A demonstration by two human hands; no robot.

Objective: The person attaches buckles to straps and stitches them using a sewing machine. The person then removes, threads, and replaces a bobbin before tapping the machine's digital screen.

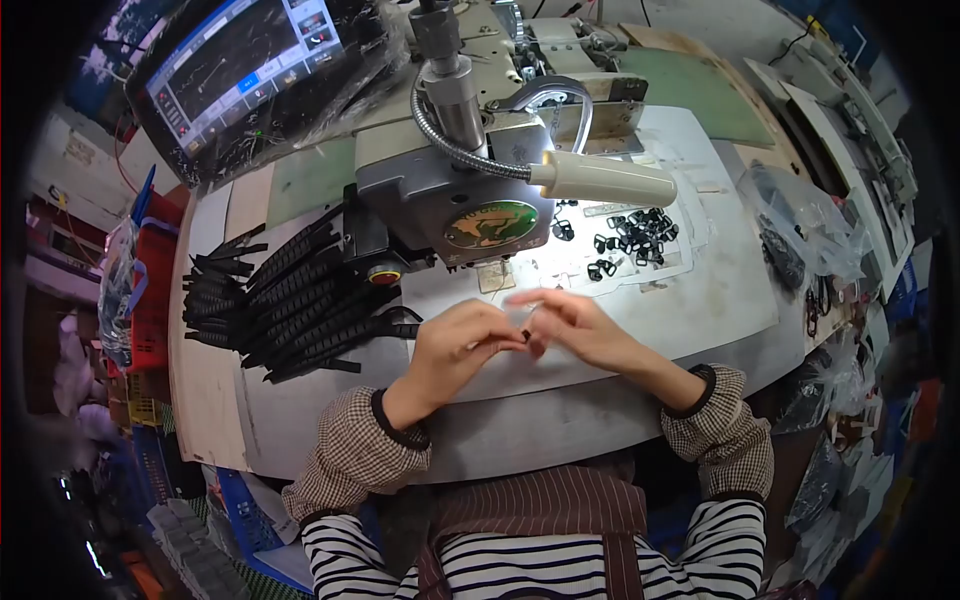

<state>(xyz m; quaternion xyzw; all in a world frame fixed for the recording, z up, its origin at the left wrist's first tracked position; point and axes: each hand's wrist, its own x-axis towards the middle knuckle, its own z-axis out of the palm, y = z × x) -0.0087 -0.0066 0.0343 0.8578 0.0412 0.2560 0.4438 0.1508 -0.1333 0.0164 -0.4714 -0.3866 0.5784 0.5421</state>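
My left hand [455, 345] is in front of the sewing machine head, its thumb and fingers pinched together. A tiny black piece [527, 337] shows at its fingertips, mostly hidden, so its kind is unclear. Close against it, my right hand [580, 328] has its fingertips at the same spot, some of them smeared by motion. Whether those fingers grip the piece is not visible. Behind the hands, a heap of small black buckles [640, 236] lies on the white work surface. To the left is a thick pile of black straps [300, 300].
The grey sewing machine head [450, 195] hangs just beyond the hands, with a tubular lamp [605, 180] at its right. A screen [245, 75] stands at upper left. Clear plastic bags [805, 230] lie at the right, and a red basket [155, 290] is at the left.
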